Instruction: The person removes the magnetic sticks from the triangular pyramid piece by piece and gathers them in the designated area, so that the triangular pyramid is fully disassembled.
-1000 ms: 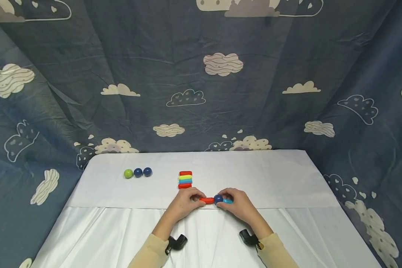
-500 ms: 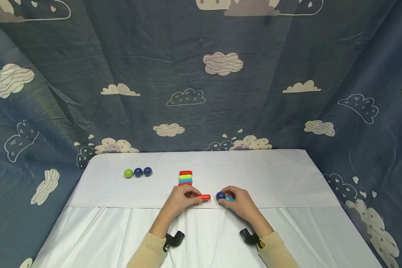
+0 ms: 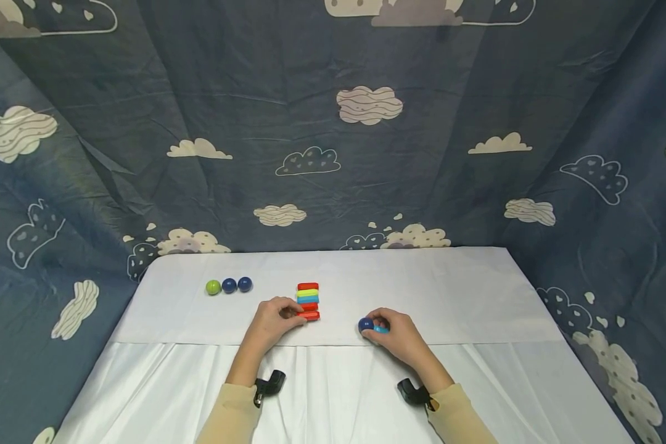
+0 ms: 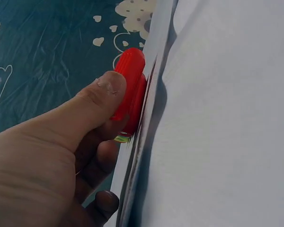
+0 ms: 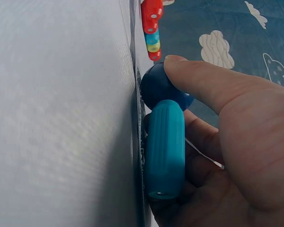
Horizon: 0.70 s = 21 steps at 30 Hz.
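My left hand (image 3: 267,322) pinches a short red grooved stick (image 4: 131,64) between thumb and fingers. It lies at the near end of a row of sticks, alongside another red stick (image 3: 310,306). Beyond that one come a blue stick (image 3: 308,300), a yellow-green stick (image 3: 308,293) and a red stick (image 3: 308,286). To the right, my right hand (image 3: 398,335) pinches a dark blue ball (image 5: 155,90), thumb on top. A light blue grooved stick (image 5: 165,149) extends from the ball, end against it, under the palm.
A green ball (image 3: 213,287) and two dark blue balls (image 3: 229,285) stand in a line at the back left of the white-covered table (image 3: 422,283). A dark cloud-patterned cloth (image 3: 416,172) hangs behind and along the sides.
My left hand has drawn the red stick away from the blue ball and carried it left to the row's near end. The right hand shifted slightly right, keeping the ball.
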### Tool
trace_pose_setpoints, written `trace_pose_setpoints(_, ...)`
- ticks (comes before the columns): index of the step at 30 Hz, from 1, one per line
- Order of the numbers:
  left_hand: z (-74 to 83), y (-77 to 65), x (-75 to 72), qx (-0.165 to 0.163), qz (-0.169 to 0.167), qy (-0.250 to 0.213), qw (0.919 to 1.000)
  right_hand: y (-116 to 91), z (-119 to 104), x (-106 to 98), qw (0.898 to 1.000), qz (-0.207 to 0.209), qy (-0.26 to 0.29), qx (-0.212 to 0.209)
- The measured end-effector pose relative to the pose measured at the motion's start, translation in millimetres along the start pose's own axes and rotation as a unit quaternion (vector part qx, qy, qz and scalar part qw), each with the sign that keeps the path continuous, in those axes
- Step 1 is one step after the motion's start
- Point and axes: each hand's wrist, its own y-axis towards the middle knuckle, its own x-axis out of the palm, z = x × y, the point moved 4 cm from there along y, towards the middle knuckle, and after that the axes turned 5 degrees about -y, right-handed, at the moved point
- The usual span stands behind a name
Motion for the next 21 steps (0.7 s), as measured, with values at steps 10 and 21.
trace_pose_setpoints(10, -0.7, 1.3, -1.3, 0.01, 0.019, 0.009, 0.9997, -0.5, -0.4, -0.5, 1.0, -0.002, 0.002, 0.006)
trace_pose_setpoints(21, -3.2, 1.9, -1.0, 0.009, 0.026, 0.001, 0.9996, 0.2, -1.1, 0.5, 1.0, -0.008, 0.001, 0.013)
